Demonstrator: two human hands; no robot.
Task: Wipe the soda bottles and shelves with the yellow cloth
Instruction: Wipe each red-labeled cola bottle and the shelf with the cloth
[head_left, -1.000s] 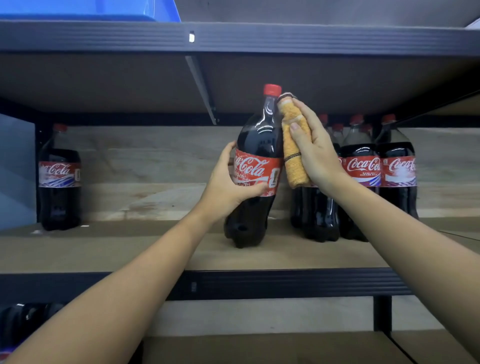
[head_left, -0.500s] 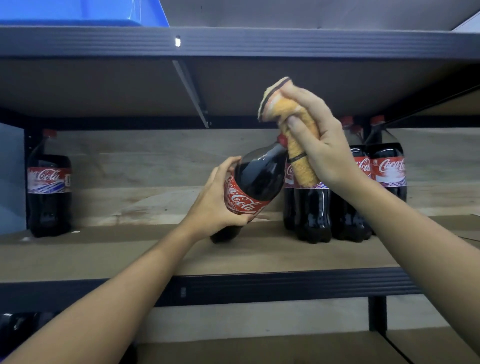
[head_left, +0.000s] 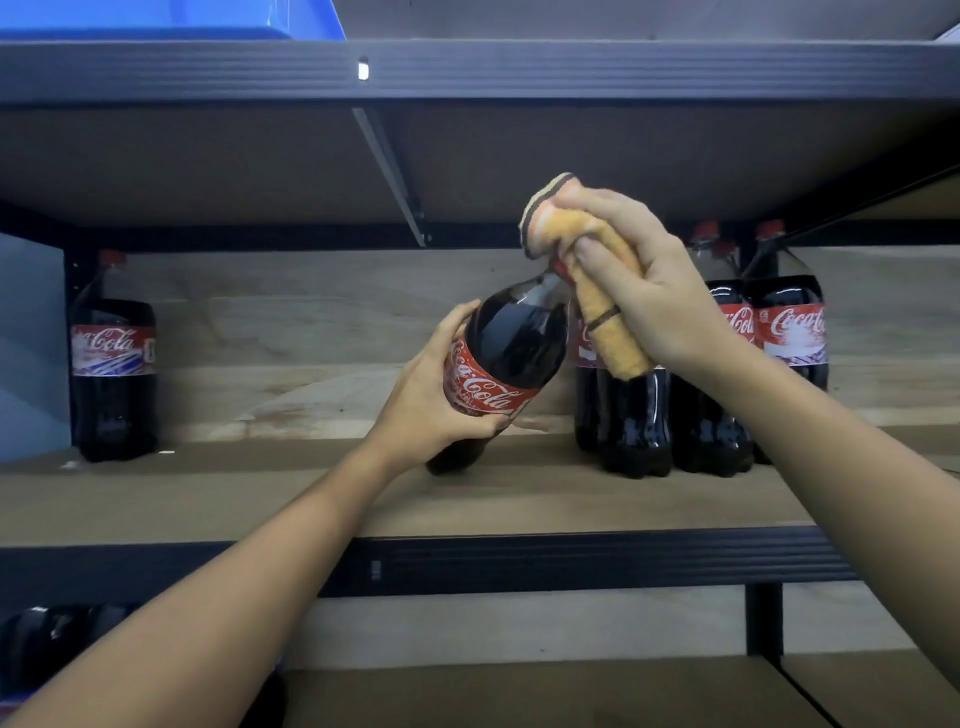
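A large cola bottle (head_left: 511, 345) with a red label leans to the right over the middle shelf (head_left: 519, 499), its base near the board. My left hand (head_left: 434, 400) grips it around the label. My right hand (head_left: 652, 283) holds the bunched yellow cloth (head_left: 597, 275) wrapped over the bottle's neck and cap, which are mostly hidden. Several more cola bottles (head_left: 727, 364) stand upright behind my right hand.
A single cola bottle (head_left: 113, 358) stands at the shelf's far left. The dark metal upper shelf (head_left: 467, 70) runs overhead with a blue bin (head_left: 171, 18) on it. A lower shelf (head_left: 545, 691) lies below, with dark bottles (head_left: 47, 644) at its left.
The bottle went from upright to tilted right. My right hand with the cloth moved from the bottle's side up over its neck and cap.
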